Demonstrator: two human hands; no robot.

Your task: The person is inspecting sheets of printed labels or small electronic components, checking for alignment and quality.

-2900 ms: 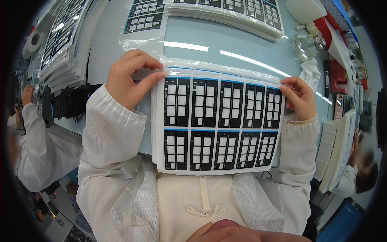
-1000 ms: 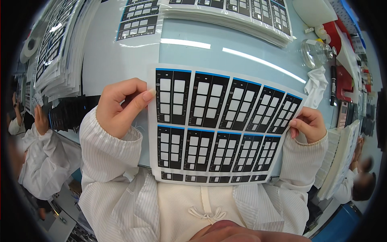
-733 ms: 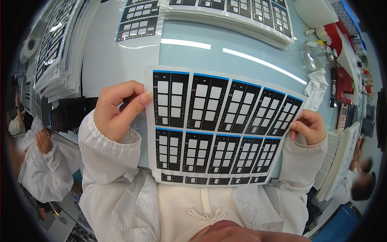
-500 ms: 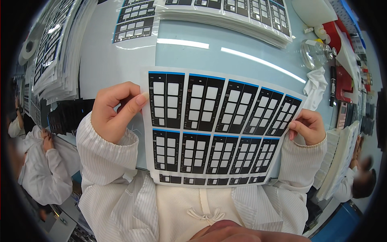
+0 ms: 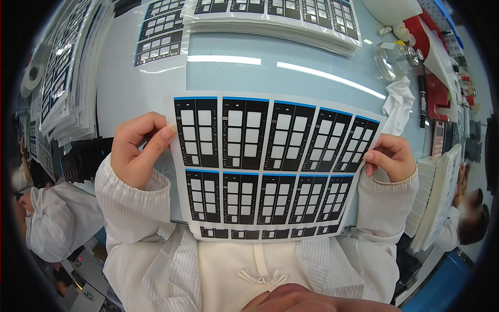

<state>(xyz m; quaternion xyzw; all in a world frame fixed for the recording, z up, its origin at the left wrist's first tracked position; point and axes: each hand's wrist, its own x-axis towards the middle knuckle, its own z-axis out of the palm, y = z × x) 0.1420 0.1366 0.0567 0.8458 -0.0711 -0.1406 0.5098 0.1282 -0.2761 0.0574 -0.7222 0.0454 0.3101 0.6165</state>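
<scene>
A printed sheet (image 5: 220, 156) of black panels with blue top strips and pale square windows is held up in front of my chest. My left hand (image 5: 139, 148) pinches its left edge between thumb and fingers. At the opposite edge, my right hand (image 5: 390, 157) grips it the same way. The sheet's lower end bends back near my body, showing a partial row of panels. Beyond it, a thick stack of similar sheets (image 5: 270, 27) lies on the pale blue table (image 5: 223, 75).
At the left stands a tall stack of sheets (image 5: 70, 73), beside a white sheet (image 5: 140, 91). On the right are a glass bottle (image 5: 391, 61), a crumpled white cloth (image 5: 399, 101), a black marker (image 5: 422, 99) and a calculator (image 5: 439, 138). People sit at both sides.
The held sheet and both hands have shifted slightly left in the picture. The table items have also moved left, as the view turned a little. Both hands keep their hold.
</scene>
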